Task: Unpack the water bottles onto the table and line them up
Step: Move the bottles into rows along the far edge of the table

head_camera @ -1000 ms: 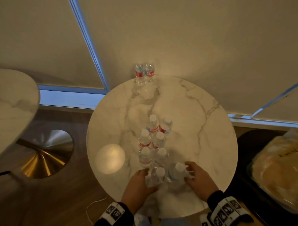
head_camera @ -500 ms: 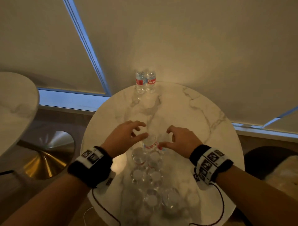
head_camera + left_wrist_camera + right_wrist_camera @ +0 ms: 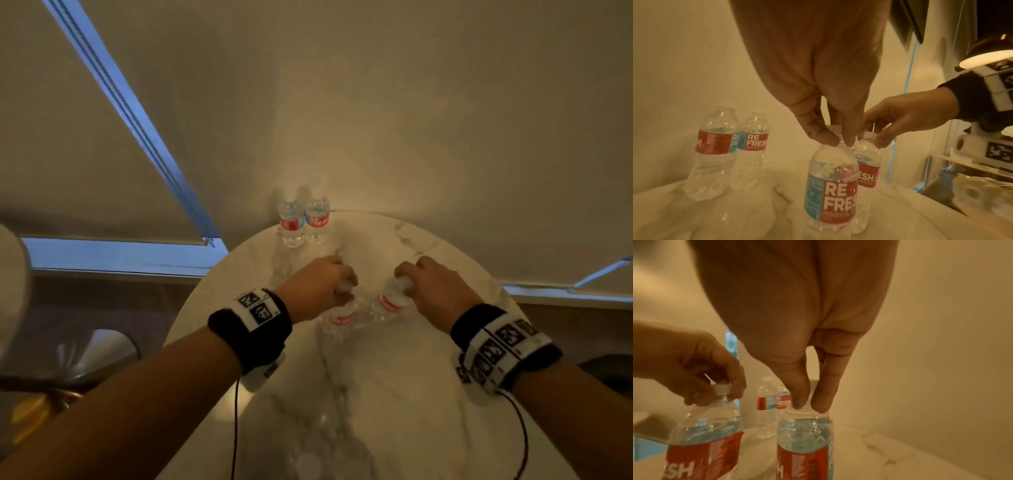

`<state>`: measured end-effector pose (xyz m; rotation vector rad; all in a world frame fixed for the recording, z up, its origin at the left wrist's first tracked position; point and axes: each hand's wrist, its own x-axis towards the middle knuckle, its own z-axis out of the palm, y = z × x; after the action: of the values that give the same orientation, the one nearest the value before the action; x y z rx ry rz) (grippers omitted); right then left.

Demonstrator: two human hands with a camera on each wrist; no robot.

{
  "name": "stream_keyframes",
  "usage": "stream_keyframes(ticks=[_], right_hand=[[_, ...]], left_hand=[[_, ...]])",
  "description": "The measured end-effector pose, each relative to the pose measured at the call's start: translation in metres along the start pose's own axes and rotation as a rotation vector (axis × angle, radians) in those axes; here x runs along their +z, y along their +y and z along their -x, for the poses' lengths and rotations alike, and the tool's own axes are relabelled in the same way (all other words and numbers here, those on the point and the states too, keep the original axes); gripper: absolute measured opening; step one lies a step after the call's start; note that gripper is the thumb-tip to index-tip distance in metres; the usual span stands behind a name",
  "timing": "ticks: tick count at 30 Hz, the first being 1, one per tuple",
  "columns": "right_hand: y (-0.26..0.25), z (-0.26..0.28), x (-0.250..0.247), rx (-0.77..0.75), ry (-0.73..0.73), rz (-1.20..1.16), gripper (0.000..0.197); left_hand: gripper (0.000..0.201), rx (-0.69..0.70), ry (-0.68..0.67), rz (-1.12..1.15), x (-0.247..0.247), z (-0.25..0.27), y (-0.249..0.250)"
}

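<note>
Small clear water bottles with red and blue labels. Two bottles [image 3: 304, 221] stand side by side at the far edge of the round marble table [image 3: 445, 394]; they also show in the left wrist view [image 3: 731, 146] and the right wrist view [image 3: 772, 402]. My left hand [image 3: 337, 284] pinches the white cap of one bottle [image 3: 339, 317] from above [image 3: 830, 194]. My right hand [image 3: 411, 279] pinches the cap of another bottle [image 3: 390, 303] right beside it [image 3: 803, 443]. Both held bottles are mid-table, short of the far pair. Whether their bases touch the table I cannot tell.
Blurred bottle tops [image 3: 308, 459] of the remaining group show at the table's near edge. Closed blinds [image 3: 411, 120] hang close behind the table. A second marble table [image 3: 10, 281] with a metal base [image 3: 99, 353] stands at the left. A lamp [image 3: 986, 58] hangs at the right.
Both hands left the near end of the bottle group, reached forward, and each took a bottle by its cap. The two bottles have moved toward the far pair.
</note>
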<state>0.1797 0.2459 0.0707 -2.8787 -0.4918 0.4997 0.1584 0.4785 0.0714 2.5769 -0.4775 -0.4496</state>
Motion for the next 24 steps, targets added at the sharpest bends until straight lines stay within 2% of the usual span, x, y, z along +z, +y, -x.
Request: stream_keyframes(ticks=[5,10,17,22,24], right_hand=[[0.009,-0.089,-0.028,-0.034,0.067,0.065,0.042],[0.008,-0.148,-0.04,-0.09,0.104,0.101,0.04],[-0.001,-0.176,-0.043,-0.185,0.143,0.104,0.038],[-0.002,-0.179,-0.04,-0.182,0.14,0.091,0.037],[-0.002,-0.175,-0.042,-0.162,0.126,0.057,0.039]], left_hand=[[0.035,0.007,0.136,-0.022,-0.023,-0.093,-0.023],[0.036,-0.05,0.21,-0.049,-0.042,-0.146,-0.042],[0.036,-0.098,0.246,-0.087,-0.053,-0.162,-0.062],[0.037,-0.111,0.257,-0.096,-0.051,-0.163,-0.065],[0.043,-0.12,0.252,-0.11,-0.051,-0.16,-0.061]])
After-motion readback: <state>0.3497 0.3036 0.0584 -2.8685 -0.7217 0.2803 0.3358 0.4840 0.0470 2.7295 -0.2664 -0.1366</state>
